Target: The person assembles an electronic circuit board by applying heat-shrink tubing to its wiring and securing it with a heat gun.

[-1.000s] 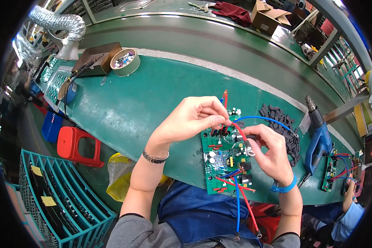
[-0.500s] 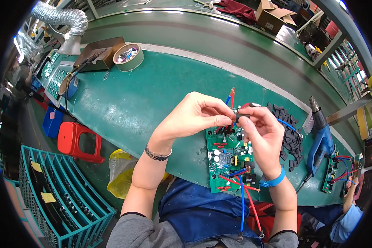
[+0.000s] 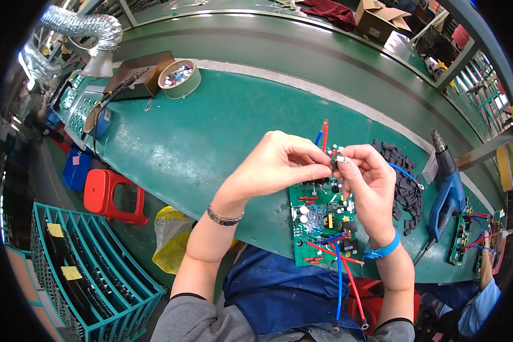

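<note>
A person's two bare hands meet over a green tabletop [image 3: 228, 114], working a short wire end tipped with silver metal and dark at its base [image 3: 341, 159]. The left hand [image 3: 293, 164], a metal-banded watch [image 3: 224, 218] on its wrist, pinches at the dark base with thumb and forefinger, which partly hide what lies between them. The right hand [image 3: 366, 174], above a bright blue wristband [image 3: 383, 246], grips the piece near its silver tip, fingers curled. The wire end is held up between the two hands, over the far part of green printed circuit boards [image 3: 303, 228] crowded with small components. Red wire [image 3: 354, 293] and blue wire [image 3: 340, 285], both ending in ring lugs, run from the boards over the near edge of the tabletop, in front of a dark blue apron [image 3: 268, 296]. Just right of the right hand, a heap of short black sleeves [image 3: 407, 196] spreads across the surface, a blue wire with a ring lug [image 3: 402, 171] arching over it. Beyond lies a blue heat gun with a metal nozzle [image 3: 449, 196]. At far right, a co-worker's hand [image 3: 487, 259] is near another wired circuit board [image 3: 460, 239]. At left stands a red plastic stool [image 3: 100, 196].
</note>
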A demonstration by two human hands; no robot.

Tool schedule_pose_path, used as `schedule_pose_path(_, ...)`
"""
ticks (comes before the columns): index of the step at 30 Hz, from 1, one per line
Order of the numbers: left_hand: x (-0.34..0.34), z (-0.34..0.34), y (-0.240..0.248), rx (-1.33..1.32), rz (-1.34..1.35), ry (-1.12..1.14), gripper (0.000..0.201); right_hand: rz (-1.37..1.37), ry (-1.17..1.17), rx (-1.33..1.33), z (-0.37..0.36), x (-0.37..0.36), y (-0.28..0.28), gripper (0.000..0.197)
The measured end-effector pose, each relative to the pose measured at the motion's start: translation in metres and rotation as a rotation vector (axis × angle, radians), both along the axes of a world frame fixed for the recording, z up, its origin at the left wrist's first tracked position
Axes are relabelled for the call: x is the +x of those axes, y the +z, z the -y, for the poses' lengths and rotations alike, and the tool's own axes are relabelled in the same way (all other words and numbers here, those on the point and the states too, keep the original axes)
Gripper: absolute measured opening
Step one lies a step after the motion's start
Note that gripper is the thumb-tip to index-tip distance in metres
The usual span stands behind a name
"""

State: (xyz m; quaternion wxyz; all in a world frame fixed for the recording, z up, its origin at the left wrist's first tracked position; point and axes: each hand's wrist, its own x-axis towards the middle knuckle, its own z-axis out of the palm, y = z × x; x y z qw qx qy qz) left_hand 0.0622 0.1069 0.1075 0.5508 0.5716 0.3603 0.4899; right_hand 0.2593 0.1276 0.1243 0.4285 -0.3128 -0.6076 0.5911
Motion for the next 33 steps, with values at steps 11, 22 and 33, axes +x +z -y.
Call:
schedule_pose_path(11, -0.001, -0.001, 0.004, 0.187, -0.259, -0.034, 0.024, 0.515, -0.132, 0.763, 0.01, -0.005, 0.014, 0.017)
schedule_pose_path(22, -0.004, -0.003, 0.008, 0.213, -0.556, 0.096, 0.044, 0.803, 0.067, 0.467, 0.008, 0.026, -0.006, 0.025)
schedule_pose_path(33, 0.016, 0.013, -0.03, 0.078, -0.7, 0.239, 0.014, 0.739, 0.021, 0.257, -0.024, 0.066, -0.031, 0.022)
